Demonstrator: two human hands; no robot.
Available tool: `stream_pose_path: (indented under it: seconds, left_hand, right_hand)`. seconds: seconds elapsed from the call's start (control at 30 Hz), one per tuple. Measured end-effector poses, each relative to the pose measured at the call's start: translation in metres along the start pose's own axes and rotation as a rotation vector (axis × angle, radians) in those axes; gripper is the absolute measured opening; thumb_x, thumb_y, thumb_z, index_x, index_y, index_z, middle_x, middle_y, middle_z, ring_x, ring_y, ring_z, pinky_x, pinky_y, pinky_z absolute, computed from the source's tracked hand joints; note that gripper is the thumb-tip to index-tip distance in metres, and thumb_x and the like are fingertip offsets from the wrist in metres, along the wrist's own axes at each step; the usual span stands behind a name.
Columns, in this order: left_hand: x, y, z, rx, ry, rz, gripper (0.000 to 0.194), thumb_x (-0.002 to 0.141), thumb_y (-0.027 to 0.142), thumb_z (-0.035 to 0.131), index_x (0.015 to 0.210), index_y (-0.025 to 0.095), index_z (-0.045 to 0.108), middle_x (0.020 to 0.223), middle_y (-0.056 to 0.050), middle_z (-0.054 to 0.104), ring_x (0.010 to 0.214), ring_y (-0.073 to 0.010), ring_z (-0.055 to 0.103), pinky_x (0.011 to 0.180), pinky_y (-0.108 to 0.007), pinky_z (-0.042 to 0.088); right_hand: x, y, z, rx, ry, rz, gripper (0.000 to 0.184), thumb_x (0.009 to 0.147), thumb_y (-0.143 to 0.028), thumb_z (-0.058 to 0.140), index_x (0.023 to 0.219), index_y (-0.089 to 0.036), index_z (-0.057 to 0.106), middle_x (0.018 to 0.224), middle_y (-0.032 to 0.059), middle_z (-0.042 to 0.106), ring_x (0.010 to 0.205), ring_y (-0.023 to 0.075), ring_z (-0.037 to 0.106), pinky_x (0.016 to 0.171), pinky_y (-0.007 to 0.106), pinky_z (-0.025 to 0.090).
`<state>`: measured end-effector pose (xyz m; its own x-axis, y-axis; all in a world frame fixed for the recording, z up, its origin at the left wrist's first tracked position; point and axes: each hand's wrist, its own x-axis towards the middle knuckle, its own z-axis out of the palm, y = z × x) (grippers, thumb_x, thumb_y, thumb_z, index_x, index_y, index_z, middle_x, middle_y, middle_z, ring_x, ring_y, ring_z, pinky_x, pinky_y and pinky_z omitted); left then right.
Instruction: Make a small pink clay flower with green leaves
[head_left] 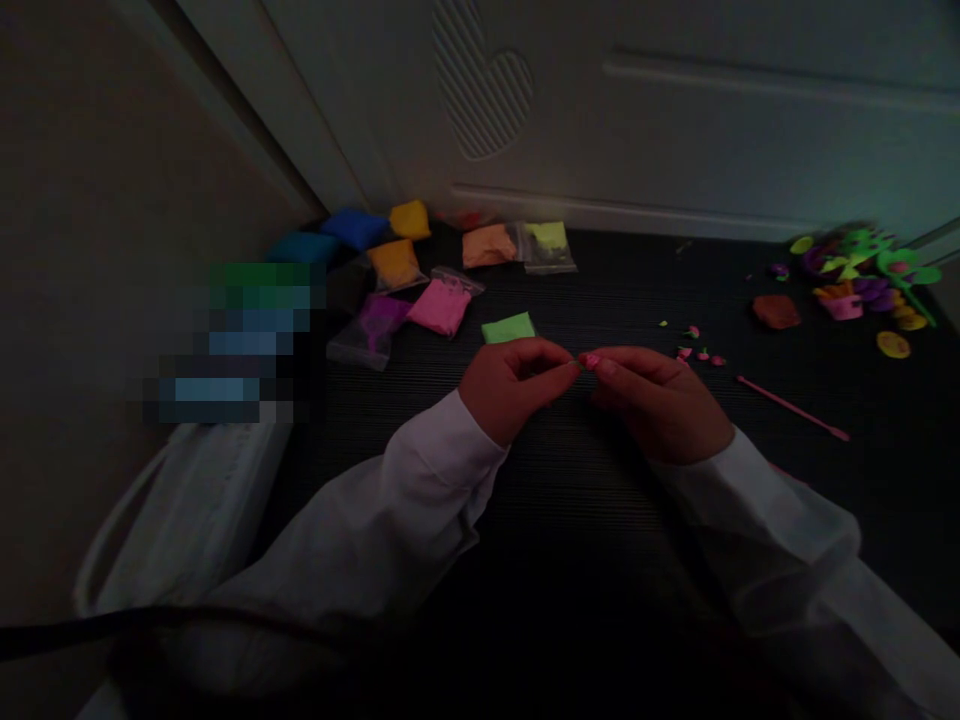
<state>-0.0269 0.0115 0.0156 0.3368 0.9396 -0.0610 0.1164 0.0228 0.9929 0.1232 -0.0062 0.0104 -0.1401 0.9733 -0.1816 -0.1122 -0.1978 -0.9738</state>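
Note:
Between the fingertips of my right hand (660, 395) is a tiny pink clay flower bud (592, 361). The thumb and forefinger of my left hand (517, 385) meet in a pinch at the bud's left end, where a bit of green shows. The two hands nearly touch, held over the dark tabletop. Just beyond my left hand lies a light green packet of clay (509, 328). Right of my right hand are several small pink-and-green clay buds (703, 354) and a thin pink modelling tool (793, 408).
Bagged clay lies at the back left, including a pink packet (442, 305), an orange one (489, 246) and a blue one (355, 228). A reddish-brown clay block (776, 311) and colourful clay flowers (855, 265) are at the right. A white panel (675, 150) stands behind.

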Motion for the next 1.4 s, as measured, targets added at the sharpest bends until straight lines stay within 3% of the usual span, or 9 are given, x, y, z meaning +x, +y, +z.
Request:
stream_pose_path:
  seconds: [0.43,0.7,1.07,1.27,1.4]
  left_hand:
    - [0.0040,-0.0047,-0.0002,-0.245,-0.067,-0.073,0.012,0.064,0.025,0.055,0.062,0.013,0.055,0.052,0.003,0.051,0.044,-0.0053,0.044,0.044,-0.021,0.034]
    - [0.0043,-0.0068,-0.0001,-0.327,-0.095,-0.115,0.008,0.063,0.022,0.056,0.062,0.013,0.056,0.051,0.003,0.051,0.043,-0.0050,0.044,0.043,-0.021,0.033]
    - [0.0052,-0.0028,-0.0020,-0.678,-0.159,-0.305,0.007,0.058,0.017,0.057,0.064,0.014,0.056,0.053,0.000,0.054,0.048,-0.0086,0.049,0.042,-0.022,0.036]
    - [0.0051,-0.0053,0.0013,-0.579,-0.117,-0.204,0.013,0.055,0.015,0.059,0.068,0.015,0.057,0.052,0.002,0.054,0.045,-0.0068,0.047,0.042,-0.021,0.035]
    - [0.0044,-0.0082,0.0050,-0.430,-0.072,-0.102,0.015,0.058,0.020,0.061,0.071,0.015,0.058,0.050,0.004,0.052,0.043,-0.0051,0.044,0.042,-0.021,0.033]
  right_hand:
    - [-0.0003,0.0002,0.0020,-0.097,0.003,-0.120,0.011,0.066,-0.029,0.059,0.076,-0.029,0.063,0.067,-0.0040,0.059,0.062,0.0086,0.051,0.060,0.026,0.040]
    - [-0.0005,0.0001,0.0027,-0.091,-0.004,-0.098,0.012,0.066,-0.029,0.060,0.077,-0.028,0.063,0.067,-0.0038,0.059,0.060,0.0090,0.050,0.058,0.026,0.040]
    - [0.0009,0.0025,0.0028,-0.009,-0.014,-0.040,0.011,0.067,-0.029,0.058,0.077,-0.028,0.061,0.060,-0.0049,0.052,0.051,0.0069,0.041,0.049,0.024,0.034]
    - [0.0007,-0.0013,0.0057,0.168,-0.057,0.030,0.010,0.068,-0.028,0.055,0.076,-0.024,0.060,0.047,-0.0070,0.038,0.044,0.0051,0.032,0.046,0.023,0.029]
    - [0.0002,-0.0014,0.0071,0.204,-0.061,0.049,0.010,0.068,-0.029,0.056,0.075,-0.023,0.060,0.048,-0.0070,0.037,0.045,0.0050,0.031,0.045,0.022,0.028]
